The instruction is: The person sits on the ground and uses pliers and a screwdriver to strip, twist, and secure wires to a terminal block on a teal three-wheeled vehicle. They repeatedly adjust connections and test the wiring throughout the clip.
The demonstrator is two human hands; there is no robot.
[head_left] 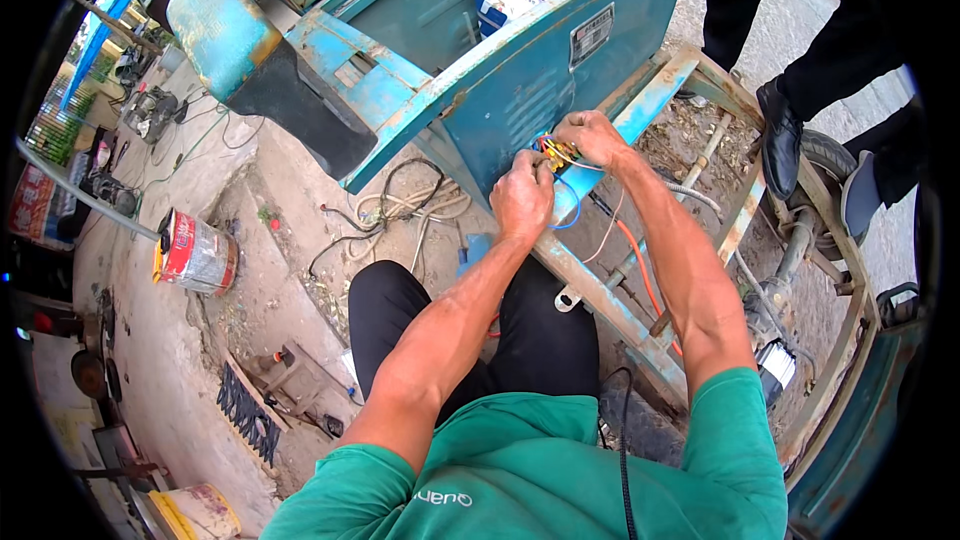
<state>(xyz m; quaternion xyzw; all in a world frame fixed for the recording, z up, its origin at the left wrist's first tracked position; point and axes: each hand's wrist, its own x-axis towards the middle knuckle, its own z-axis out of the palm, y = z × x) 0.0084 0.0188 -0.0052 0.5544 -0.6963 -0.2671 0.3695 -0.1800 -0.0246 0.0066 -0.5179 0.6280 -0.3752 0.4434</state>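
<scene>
A person in a green shirt and black trousers looks down at their own two bare forearms, which reach forward to a worn teal metal vehicle body point(520, 80) set over a rusty frame point(745, 205). Both hands meet at a bundle of coloured wires point(556, 152) — yellow, red and white strands — lying against a light blue bar point(640, 105) just below the teal panel. The left hand point(521, 198) is curled into a loose fist, knuckles up, fingers pressed together around the lower end of the bundle. The right hand point(590, 136) sits just above and beside it, fingers bent and pinching the wire ends from the top; the two hands almost touch. An orange cable point(640, 265) and a thin white wire trail down from the bundle through the frame. To the left, on the dusty concrete ground, a red-and-white tin can point(195, 253) lies on its side, well apart from the hands. At the upper right stands another person's black shoe point(778, 140) — on the frame's edge.
</scene>
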